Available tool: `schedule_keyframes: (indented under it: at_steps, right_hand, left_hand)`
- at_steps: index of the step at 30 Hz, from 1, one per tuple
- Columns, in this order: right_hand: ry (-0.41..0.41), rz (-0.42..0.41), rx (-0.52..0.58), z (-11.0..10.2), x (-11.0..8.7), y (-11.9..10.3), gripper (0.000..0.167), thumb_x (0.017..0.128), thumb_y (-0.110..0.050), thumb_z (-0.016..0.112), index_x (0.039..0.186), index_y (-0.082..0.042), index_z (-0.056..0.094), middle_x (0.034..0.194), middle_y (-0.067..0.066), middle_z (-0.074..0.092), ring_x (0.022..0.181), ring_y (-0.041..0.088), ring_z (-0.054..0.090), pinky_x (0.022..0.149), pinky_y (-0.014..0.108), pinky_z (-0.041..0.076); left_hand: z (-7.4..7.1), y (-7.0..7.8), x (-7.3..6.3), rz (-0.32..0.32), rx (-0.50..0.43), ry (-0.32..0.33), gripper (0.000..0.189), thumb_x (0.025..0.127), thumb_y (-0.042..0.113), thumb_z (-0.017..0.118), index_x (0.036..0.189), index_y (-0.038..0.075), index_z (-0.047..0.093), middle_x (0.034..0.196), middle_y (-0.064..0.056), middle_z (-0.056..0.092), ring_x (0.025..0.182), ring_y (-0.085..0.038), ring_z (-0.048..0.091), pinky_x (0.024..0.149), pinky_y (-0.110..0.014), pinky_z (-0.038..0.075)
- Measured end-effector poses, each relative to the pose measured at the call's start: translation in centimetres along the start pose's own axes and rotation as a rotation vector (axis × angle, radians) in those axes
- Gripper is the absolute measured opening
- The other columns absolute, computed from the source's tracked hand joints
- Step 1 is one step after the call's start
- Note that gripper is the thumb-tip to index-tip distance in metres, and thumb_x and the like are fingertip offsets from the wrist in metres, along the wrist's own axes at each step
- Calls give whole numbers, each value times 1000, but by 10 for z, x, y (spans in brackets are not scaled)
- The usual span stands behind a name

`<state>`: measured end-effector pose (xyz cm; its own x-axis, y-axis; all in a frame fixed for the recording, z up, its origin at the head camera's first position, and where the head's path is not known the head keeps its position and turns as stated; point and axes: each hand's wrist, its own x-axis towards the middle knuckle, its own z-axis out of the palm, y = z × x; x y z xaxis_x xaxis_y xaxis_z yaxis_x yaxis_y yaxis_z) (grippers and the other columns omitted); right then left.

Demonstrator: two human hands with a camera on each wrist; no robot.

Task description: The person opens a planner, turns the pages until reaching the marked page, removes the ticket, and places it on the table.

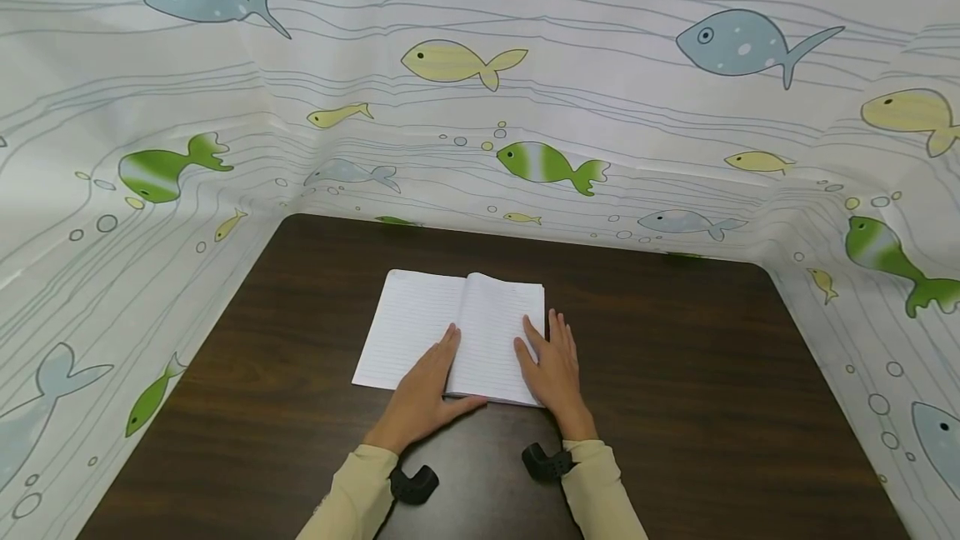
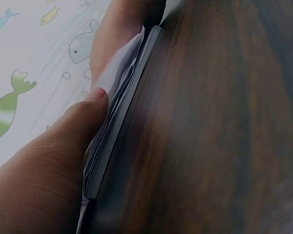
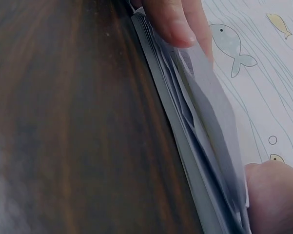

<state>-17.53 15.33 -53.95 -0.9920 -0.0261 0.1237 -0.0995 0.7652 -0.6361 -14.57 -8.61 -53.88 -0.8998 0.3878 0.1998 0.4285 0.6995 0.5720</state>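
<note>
An open notebook (image 1: 495, 348) with lined white pages lies flat on the dark wooden table. My left hand (image 1: 423, 394) rests along its centre fold, fingers straight, with the thumb stretched along the near edge. On the right-hand page's outer edge lies my right hand (image 1: 553, 365), its fingers extended and spread. The left wrist view shows the left thumb (image 2: 90, 114) against the near edge of the pages (image 2: 117, 107). In the right wrist view, several sheets (image 3: 205, 112) stand slightly lifted and fanned above the cover. Neither hand curls round the notebook.
The dark brown table (image 1: 697, 373) extends on both sides of the notebook. A white sheet printed with fish (image 1: 555, 15) rises behind the table and along its left and right sides. Black bands with cameras (image 1: 414, 486) sit on both wrists, over cream sleeves (image 1: 352, 490).
</note>
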Motion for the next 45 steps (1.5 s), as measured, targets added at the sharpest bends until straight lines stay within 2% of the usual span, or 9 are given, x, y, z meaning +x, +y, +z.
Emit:
schedule_keyframes:
  at_steps: [5,9,11,15,17,19,26,35,45]
  right_hand:
    - [-1,1,2,1,0,0,52,106,-37,55,152,-11,54,167,28,22,158,41,11,127,56,6]
    - [16,1,15,2,-1,0,50,108,-37,51,151,-11,54,166,28,24,157,42,13,127,57,8]
    - [28,3,29,2,-1,0,51,110,-37,46,154,-11,51,166,27,26,157,41,15,127,57,8]
    - [57,17,74,0,-1,-1,56,113,-37,34,161,-7,36,165,24,30,156,40,20,127,56,10]
    - [74,25,106,0,0,-1,58,114,-36,30,163,-5,29,166,20,31,156,39,22,127,55,11]
    - [89,33,129,-1,0,-1,59,115,-35,28,164,-3,25,167,18,30,155,39,23,127,54,12]
    - [79,86,153,0,1,-2,64,112,-35,37,165,-3,18,168,19,26,157,37,20,127,56,9]
    - [77,77,151,0,1,-3,67,111,-33,43,164,0,19,168,21,25,157,38,19,127,57,8]
    - [72,64,130,-1,0,-2,67,111,-32,44,163,3,21,167,22,26,157,38,20,127,56,9]
  left_hand:
    - [1,-1,0,8,-31,34,105,86,49,83,163,3,28,169,-17,25,152,-33,34,117,-52,39]
    - [-1,-1,1,112,-28,128,101,82,32,90,161,5,34,167,-22,27,152,-36,33,115,-51,42]
    - [-2,0,1,168,-12,191,102,78,23,93,160,6,35,166,-23,27,153,-37,30,117,-45,41]
    - [-4,2,1,216,-14,296,104,74,11,92,160,5,34,165,-26,27,152,-39,28,124,-26,25]
    - [-5,3,1,206,-40,325,102,75,9,89,160,4,33,165,-26,26,153,-38,28,123,-18,18]
    - [-5,4,2,193,-59,363,103,74,7,87,161,3,32,166,-25,26,152,-38,29,121,-15,18]
    - [-5,3,5,179,-107,541,92,84,12,78,160,-3,29,164,-28,27,149,-42,34,122,-19,21]
    - [-5,4,5,148,-130,589,92,81,3,77,160,-2,30,162,-30,28,143,-43,41,118,-18,26]
    - [-4,2,8,183,-87,728,85,80,-8,71,156,-8,34,160,-31,30,143,-48,39,122,-24,25]
